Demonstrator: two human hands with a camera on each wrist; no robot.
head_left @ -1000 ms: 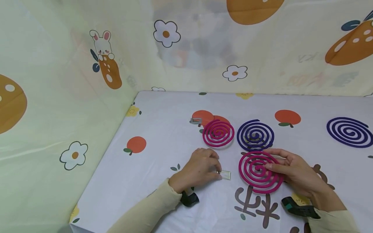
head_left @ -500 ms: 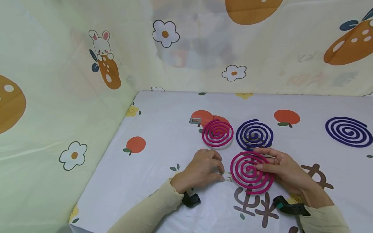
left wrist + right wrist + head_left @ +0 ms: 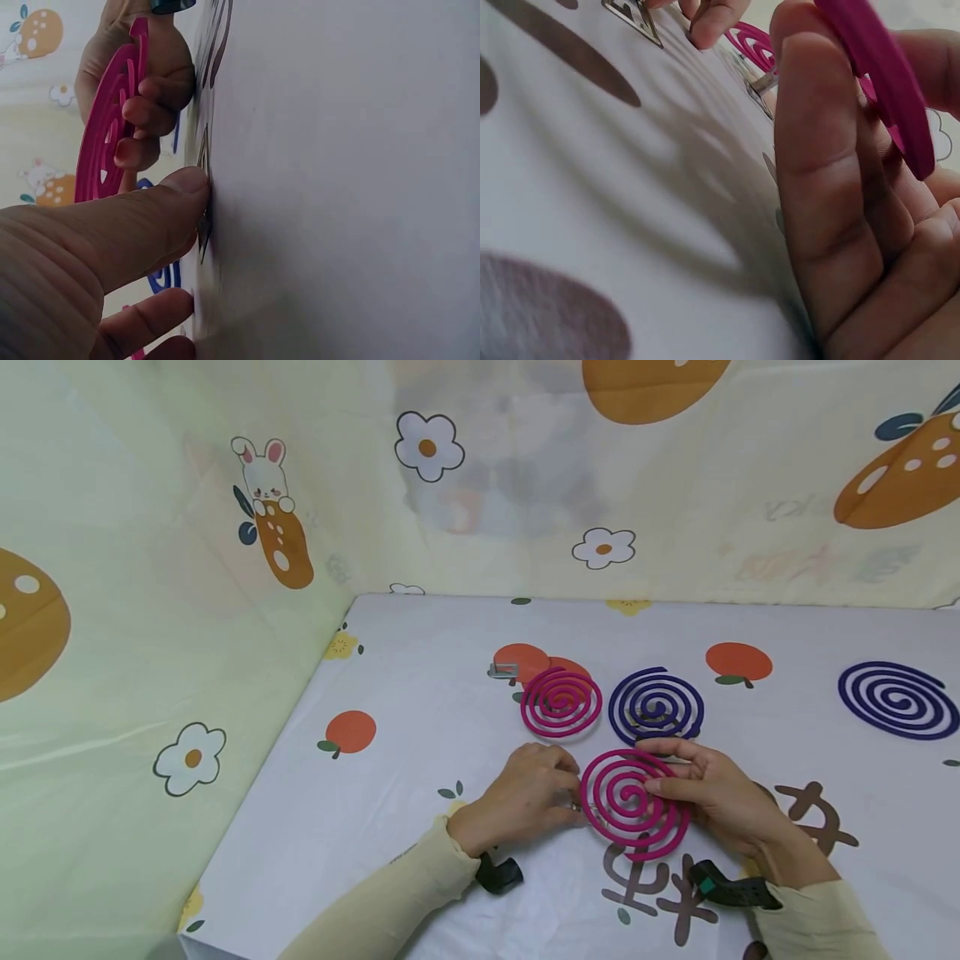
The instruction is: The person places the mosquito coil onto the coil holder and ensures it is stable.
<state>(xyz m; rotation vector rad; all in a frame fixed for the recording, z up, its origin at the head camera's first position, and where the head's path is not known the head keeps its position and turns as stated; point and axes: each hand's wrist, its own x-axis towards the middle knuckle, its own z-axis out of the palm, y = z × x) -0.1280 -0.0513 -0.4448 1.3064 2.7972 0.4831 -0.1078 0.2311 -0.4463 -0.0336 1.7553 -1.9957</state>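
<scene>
In the head view my right hand [image 3: 723, 802] holds a pink mosquito coil [image 3: 632, 793] by its right side, thumb on top and fingers beneath. The right wrist view shows this coil raised, its curved shadow falling on the tablecloth. My left hand [image 3: 525, 797] pinches a small, thin metal coil stand [image 3: 204, 232] lying flat on the cloth, with the thumb over it. The held coil overlaps the stand in the head view, and the left fingers are right at the coil's left rim.
Behind the hands lie another pink coil [image 3: 561, 702] and a blue coil [image 3: 656, 708]. A second blue coil [image 3: 900, 697] is at the far right. Another metal stand [image 3: 503, 671] sits near the back pink coil. A printed cloth wall [image 3: 510, 560] rises behind the table.
My right hand has moved left with the pink coil, bringing it over the stand and up to the left fingers. My left hand has shifted slightly right, still holding the stand.
</scene>
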